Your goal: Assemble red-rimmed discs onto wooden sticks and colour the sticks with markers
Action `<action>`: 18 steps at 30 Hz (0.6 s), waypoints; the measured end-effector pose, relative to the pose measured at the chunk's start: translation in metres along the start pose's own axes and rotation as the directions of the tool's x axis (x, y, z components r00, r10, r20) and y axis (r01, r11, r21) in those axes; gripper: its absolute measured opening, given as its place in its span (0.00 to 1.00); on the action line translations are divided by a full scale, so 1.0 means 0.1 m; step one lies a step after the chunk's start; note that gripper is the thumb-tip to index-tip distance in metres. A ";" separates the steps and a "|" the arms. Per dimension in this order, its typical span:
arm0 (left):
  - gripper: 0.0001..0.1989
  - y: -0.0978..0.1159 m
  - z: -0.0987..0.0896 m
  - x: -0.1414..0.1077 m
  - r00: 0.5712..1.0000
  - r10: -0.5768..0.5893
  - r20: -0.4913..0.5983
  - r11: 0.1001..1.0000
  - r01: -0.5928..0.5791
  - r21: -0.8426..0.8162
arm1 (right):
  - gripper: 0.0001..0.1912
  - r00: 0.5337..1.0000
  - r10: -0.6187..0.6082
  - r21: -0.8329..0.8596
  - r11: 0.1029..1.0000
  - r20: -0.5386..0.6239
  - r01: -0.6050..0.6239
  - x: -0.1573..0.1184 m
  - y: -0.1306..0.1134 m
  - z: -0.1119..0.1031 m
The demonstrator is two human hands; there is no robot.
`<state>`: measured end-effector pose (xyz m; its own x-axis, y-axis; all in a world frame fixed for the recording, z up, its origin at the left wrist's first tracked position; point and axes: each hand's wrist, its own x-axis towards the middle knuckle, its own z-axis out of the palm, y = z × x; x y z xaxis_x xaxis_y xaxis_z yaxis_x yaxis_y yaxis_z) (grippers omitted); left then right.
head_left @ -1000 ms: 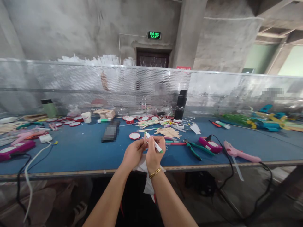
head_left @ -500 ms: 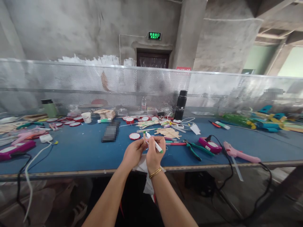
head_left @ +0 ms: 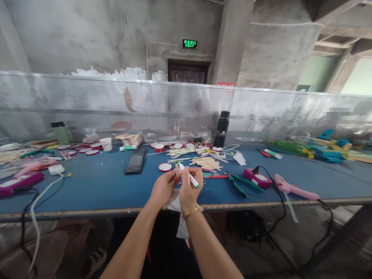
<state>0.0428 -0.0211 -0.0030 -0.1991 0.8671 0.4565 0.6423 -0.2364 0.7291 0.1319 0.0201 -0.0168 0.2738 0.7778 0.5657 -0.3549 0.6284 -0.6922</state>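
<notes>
My right hand (head_left: 189, 189) is closed around a white marker with a green end (head_left: 194, 181), its tip pointing up and left. Between the fingers of my left hand (head_left: 165, 189) stands a small wooden craft stick (head_left: 177, 167) with a green-coloured top. The marker's tip is close beside the stick; whether they touch I cannot tell. Both hands are together just above the near edge of the blue table (head_left: 116, 193). A round white disc with a red rim (head_left: 165, 167) lies just beyond them, and a pile of wooden craft sticks (head_left: 207, 163) is behind my right hand.
Green-handled pliers (head_left: 240, 186), a purple box (head_left: 258, 179) and a pink glue gun (head_left: 295, 188) with a hanging cord lie to the right. A dark phone (head_left: 136, 161) is at left. A black bottle (head_left: 222, 130) stands at the back before a perforated metal screen (head_left: 130, 97).
Almost nothing differs. Both hands keep their place, with the marker and the stick held as before.
</notes>
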 end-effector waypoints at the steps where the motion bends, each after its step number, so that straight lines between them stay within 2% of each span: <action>1: 0.17 0.01 0.00 0.00 1.000 -0.002 0.000 1.000 0.002 0.000 | 0.10 1.000 0.003 0.003 1.000 0.001 -0.003 0.00 0.00 0.00; 18: 0.20 0.07 -0.01 -0.02 1.000 -0.003 -0.001 1.000 0.003 -0.031 | 0.10 0.999 -0.041 -0.054 0.998 0.025 0.042 0.01 -0.05 -0.02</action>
<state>0.0466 -0.0252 0.0015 -0.2017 0.8675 0.4548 0.6185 -0.2472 0.7459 0.1352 0.0177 -0.0141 0.2659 0.7509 0.6045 -0.2938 0.6604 -0.6911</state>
